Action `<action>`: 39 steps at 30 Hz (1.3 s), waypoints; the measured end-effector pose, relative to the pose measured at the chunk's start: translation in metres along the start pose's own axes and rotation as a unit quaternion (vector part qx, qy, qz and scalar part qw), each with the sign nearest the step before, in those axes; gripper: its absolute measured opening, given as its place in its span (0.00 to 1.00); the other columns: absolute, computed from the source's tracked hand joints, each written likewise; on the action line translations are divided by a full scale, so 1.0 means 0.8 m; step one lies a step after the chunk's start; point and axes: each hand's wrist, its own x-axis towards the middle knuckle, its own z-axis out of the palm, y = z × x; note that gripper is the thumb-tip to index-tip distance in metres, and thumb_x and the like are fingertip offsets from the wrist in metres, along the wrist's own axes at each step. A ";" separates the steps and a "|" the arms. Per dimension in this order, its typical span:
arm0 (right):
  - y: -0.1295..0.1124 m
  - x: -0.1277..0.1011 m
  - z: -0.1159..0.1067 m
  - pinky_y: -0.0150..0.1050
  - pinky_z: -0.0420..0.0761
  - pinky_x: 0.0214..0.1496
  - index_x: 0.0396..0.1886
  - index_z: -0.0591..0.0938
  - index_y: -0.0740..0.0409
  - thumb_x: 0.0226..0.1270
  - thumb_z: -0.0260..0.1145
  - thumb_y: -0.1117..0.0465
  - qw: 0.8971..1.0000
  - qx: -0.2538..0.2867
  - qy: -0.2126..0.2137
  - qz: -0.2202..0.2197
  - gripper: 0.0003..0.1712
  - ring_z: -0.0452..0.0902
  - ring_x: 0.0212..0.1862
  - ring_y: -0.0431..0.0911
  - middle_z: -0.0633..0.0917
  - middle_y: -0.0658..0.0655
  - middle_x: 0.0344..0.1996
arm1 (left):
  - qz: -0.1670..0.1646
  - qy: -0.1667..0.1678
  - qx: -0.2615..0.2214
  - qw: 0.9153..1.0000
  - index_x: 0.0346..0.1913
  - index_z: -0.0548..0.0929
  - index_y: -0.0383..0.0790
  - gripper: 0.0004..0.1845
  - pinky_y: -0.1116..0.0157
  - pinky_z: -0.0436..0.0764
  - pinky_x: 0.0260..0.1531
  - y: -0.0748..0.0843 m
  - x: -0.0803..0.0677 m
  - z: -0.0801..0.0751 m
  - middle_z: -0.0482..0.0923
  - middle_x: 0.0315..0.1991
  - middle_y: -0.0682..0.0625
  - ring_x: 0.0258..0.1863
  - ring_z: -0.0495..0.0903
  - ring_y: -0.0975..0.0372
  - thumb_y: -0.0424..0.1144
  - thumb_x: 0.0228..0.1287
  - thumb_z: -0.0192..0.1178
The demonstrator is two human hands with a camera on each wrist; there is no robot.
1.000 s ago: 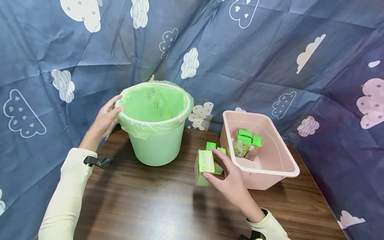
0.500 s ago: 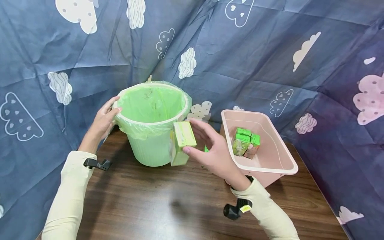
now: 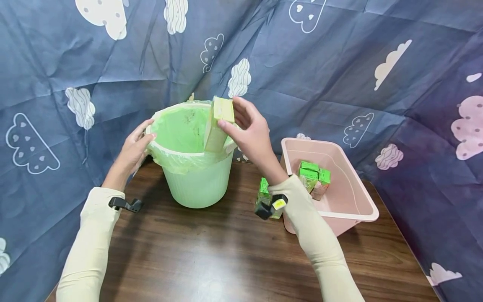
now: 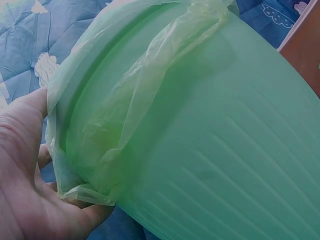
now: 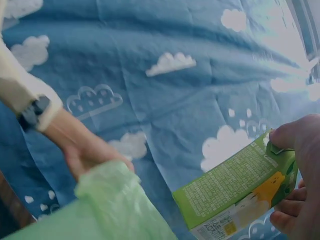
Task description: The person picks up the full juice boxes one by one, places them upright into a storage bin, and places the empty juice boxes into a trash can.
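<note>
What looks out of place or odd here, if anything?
Nothing is spilled or damaged. One carton stands on the table outside the pink bin, while the right hand holds another tilted over the bucket.

Green carton (image 5: pixel 235 192) in right hand (image 5: pixel 300 175)

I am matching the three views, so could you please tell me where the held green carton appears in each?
Head: green carton above the bin, top centre.
Left wrist: not in view.
Right wrist: lower right, in the right hand.
Shared landmark: the green bin.
</note>
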 end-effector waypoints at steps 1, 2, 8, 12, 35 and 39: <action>0.005 0.008 0.002 0.37 0.73 0.67 0.69 0.71 0.70 0.62 0.73 0.70 1.000 -0.003 0.003 0.007 0.36 0.76 0.65 0.49 0.78 0.65 0.64 | 0.000 0.001 -0.001 1.000 0.80 0.58 0.45 0.33 0.73 0.80 0.38 0.000 0.000 0.000 0.63 0.67 0.42 0.49 0.75 0.65 0.36 0.76 0.54; 0.010 0.016 0.004 0.36 0.73 0.67 0.70 0.71 0.69 0.62 0.73 0.70 1.000 -0.008 0.006 0.014 0.37 0.76 0.65 0.49 0.78 0.65 0.64 | 0.000 0.001 -0.002 1.000 0.80 0.58 0.44 0.33 0.73 0.80 0.37 0.000 0.000 0.000 0.63 0.67 0.42 0.49 0.76 0.65 0.35 0.76 0.54; 0.046 0.045 0.012 0.34 0.73 0.67 0.73 0.68 0.67 0.63 0.73 0.65 0.996 -0.051 0.004 0.071 0.40 0.73 0.68 0.47 0.75 0.64 0.68 | -0.015 0.002 0.012 1.000 0.80 0.57 0.46 0.34 0.74 0.80 0.39 0.000 -0.003 0.000 0.59 0.71 0.38 0.51 0.76 0.64 0.38 0.76 0.55; 0.067 0.054 0.011 0.32 0.71 0.67 0.75 0.67 0.62 0.65 0.73 0.60 0.991 -0.086 -0.011 0.098 0.41 0.71 0.70 0.45 0.73 0.61 0.70 | -0.017 0.000 0.015 1.000 0.80 0.57 0.45 0.34 0.74 0.80 0.39 -0.001 -0.004 0.000 0.59 0.71 0.38 0.50 0.76 0.65 0.38 0.77 0.54; 0.065 0.033 -0.011 0.31 0.68 0.69 0.75 0.67 0.61 0.69 0.71 0.61 0.995 -0.057 -0.015 0.074 0.39 0.69 0.71 0.43 0.74 0.59 0.70 | -0.013 0.007 0.009 1.000 0.80 0.57 0.45 0.34 0.74 0.80 0.41 0.001 -0.003 0.004 0.59 0.71 0.39 0.50 0.76 0.66 0.36 0.76 0.54; 0.051 0.010 -0.026 0.33 0.68 0.70 0.75 0.67 0.62 0.68 0.71 0.63 0.997 -0.052 -0.008 0.053 0.38 0.69 0.71 0.44 0.74 0.59 0.70 | -0.008 0.011 0.002 1.000 0.80 0.57 0.45 0.34 0.74 0.80 0.39 0.005 -0.002 0.001 0.62 0.68 0.42 0.48 0.77 0.67 0.35 0.76 0.54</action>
